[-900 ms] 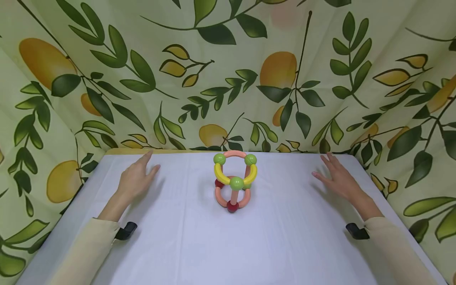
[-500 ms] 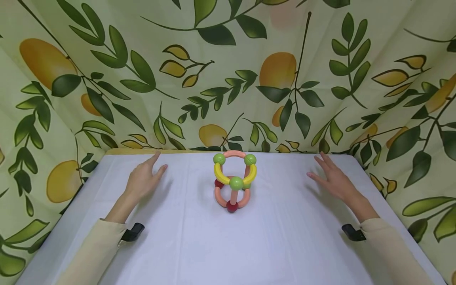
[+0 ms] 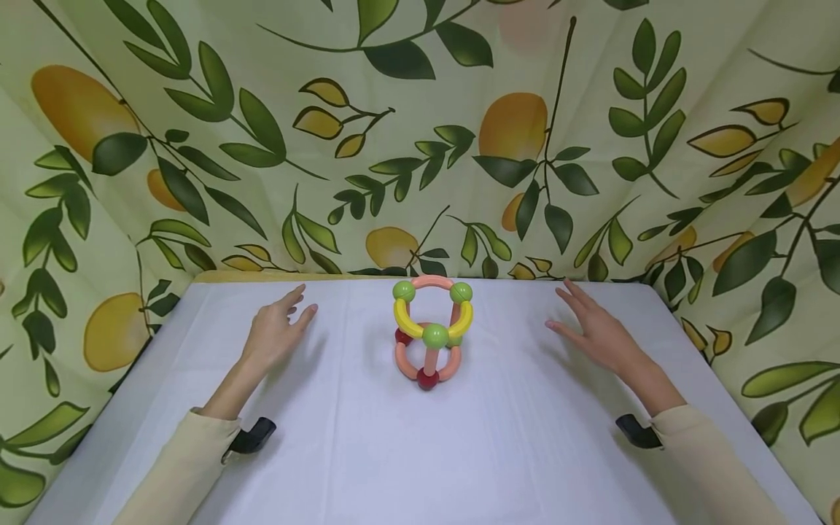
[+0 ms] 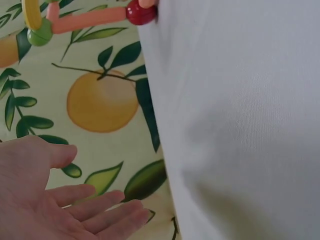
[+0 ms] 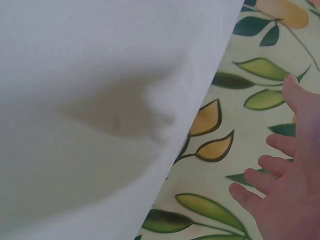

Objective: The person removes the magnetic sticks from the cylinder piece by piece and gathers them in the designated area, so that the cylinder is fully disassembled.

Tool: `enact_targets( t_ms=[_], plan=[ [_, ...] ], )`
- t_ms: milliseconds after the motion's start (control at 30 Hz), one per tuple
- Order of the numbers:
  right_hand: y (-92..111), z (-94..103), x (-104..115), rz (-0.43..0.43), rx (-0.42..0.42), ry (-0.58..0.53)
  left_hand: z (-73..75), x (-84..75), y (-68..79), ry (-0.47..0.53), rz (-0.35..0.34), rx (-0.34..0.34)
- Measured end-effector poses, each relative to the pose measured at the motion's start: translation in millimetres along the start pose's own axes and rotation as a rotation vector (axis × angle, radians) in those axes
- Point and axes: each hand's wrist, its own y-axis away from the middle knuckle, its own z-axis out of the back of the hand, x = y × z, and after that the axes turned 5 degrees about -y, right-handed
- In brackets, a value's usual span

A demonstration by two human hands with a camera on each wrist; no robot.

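On the white tabletop stands a toy frame (image 3: 435, 336) built of balls and curved rods, with green balls and yellow arcs at the top, pink rods, and dark red balls below. To its left my left hand (image 3: 272, 332) hovers above the cloth, fingers extended and holding nothing. My right hand (image 3: 604, 332) hovers on the toy's other side, also unoccupied, its fingers spread. Neither hand touches the toy. In the left wrist view, part of the toy (image 4: 90, 21) shows at the upper left, above the left hand (image 4: 65, 195). The right wrist view has the right hand (image 5: 290, 170) without the toy.
A white cloth (image 3: 420, 452) covers the table. Behind and at both sides hangs a curtain (image 3: 420, 146) printed with leaves and orange fruit. Each wrist carries a black device, one at the left (image 3: 254, 436) and one at the right (image 3: 638, 432).
Both hands have moved inward toward the toy, the left hand rightward and the right hand leftward. The toy stays in place on the table.
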Motion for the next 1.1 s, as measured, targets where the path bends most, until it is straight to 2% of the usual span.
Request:
enact_targets(
  t_ms=[167, 400, 567, 900, 1100],
  plan=[
    [0.1, 0.1, 14.2, 0.026, -0.013, -0.008, -3.3, -7.5, 2.3, 0.052, 0.008, 0.014],
    [-0.2, 0.8, 29.5, 0.059, -0.049, -0.018, -12.1, -20.5, 3.7, 0.101, -0.029, 0.015],
    [-1.6, 1.4, 38.1, 0.092, -0.079, -0.031, -16.2, -30.8, 6.0, 0.151, -0.028, 0.037],
    [-5.5, -0.9, 60.1, 0.107, -0.077, -0.028, -19.7, -48.5, 13.0, 0.281, 0.024, 0.108],
    [-5.1, 0.3, 72.4, 0.147, -0.111, -0.036, -20.8, -58.8, 16.7, 0.373, 0.081, 0.185]
  ],
)
